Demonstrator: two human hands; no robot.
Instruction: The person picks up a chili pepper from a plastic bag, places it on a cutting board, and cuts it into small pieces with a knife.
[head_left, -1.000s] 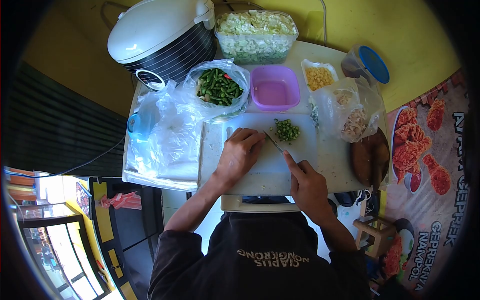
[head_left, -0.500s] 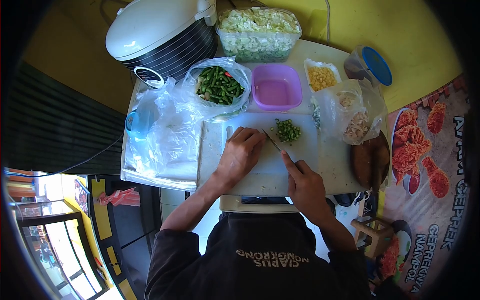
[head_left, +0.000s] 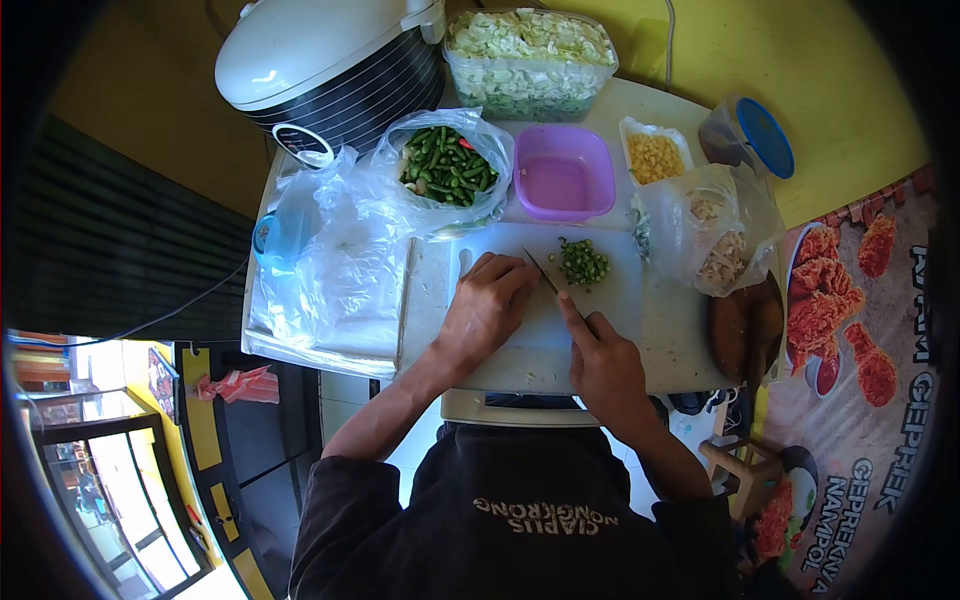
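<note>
My right hand is closed round the handle of a knife, its forefinger stretched along the back of the blade. The blade points away from me, up and left, over a white cutting board. Beside the knife tip, my left hand rests on the board with its fingers curled down and pressed together. Whatever they pinch is hidden beneath them. A small heap of chopped green chillies lies just right of the blade. Behind the board, a plastic bag holds whole green chillies and one red piece.
Behind the board stand a purple container, a tub of shredded cabbage and a large rice cooker. To the right are a tray of yellow pieces, a bag, a blue-lidded tub and a brown object. Crumpled plastic covers the left.
The view has shifted slightly, so the table's things appear a little farther right. Both hands and the knife keep almost the same places on the board.
</note>
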